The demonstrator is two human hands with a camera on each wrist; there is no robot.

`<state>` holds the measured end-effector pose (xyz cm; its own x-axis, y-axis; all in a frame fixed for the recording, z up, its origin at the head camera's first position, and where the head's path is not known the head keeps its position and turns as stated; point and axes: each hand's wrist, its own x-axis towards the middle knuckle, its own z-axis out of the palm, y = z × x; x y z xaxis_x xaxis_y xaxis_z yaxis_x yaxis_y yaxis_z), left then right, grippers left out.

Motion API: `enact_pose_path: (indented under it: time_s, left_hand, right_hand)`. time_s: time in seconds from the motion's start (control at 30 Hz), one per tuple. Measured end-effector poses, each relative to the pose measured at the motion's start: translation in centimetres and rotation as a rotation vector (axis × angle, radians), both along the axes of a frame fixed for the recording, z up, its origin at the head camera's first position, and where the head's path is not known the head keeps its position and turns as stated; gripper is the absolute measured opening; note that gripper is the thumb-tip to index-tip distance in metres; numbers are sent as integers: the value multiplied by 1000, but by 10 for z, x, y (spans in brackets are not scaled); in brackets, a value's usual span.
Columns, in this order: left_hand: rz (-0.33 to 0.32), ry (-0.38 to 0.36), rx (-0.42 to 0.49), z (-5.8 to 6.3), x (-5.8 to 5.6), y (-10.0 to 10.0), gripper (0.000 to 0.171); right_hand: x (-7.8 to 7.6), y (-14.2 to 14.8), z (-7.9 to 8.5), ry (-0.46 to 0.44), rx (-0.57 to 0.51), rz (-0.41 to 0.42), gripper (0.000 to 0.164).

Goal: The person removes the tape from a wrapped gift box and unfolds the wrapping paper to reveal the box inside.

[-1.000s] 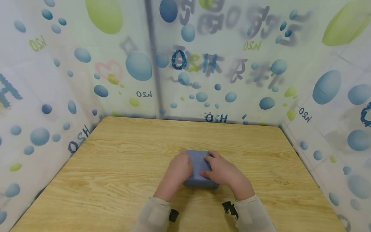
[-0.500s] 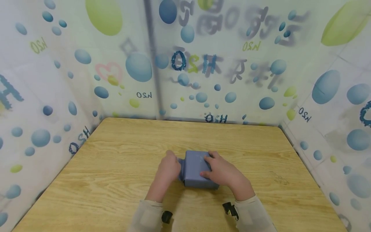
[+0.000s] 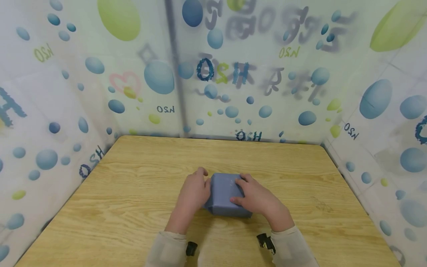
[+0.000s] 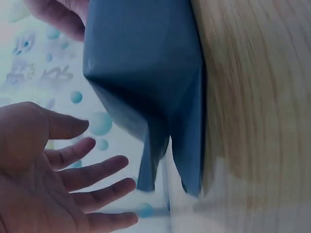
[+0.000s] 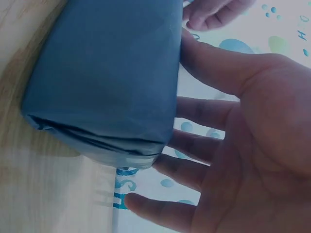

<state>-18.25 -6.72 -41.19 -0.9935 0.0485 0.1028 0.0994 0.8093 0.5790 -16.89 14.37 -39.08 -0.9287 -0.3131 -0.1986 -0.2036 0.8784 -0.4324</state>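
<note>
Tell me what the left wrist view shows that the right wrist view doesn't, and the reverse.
Only the left wrist view: the package's unsealed end, with two loose flaps standing apart, and the palm of the left hand, fingers spread.

Only the right wrist view: the package's opposite end, folded in and creased, and the palm of the right hand.

Both: the blue package, the wooden tabletop, the bubble-patterned wall, and part of the other hand at the edge.

The blue package (image 3: 222,193) looks like smooth, faintly glossy paper, the tabletop (image 3: 116,200) like grained wood.
</note>
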Motion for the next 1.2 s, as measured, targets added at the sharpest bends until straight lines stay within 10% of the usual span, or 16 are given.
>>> enact_pose_path:
  time_s: [0.3,0.67,0.97,1.2]
  left_hand:
    - [-234,49,-100,-4,9,16,34]
    - [-242,39,-169,-4,9,22,39]
    - [-426,191,-329,-2,8,45,34]
    - [-425,200,-372,-7,11,59,31]
  right_hand:
    - [-6,16,-11,32,-98,0,80]
    - [-6,39,-9,-16,-136,10,90]
    - [-6,41,-10,-5,-180,36,77]
    - [-8,42,-12,-29,-221,34,75]
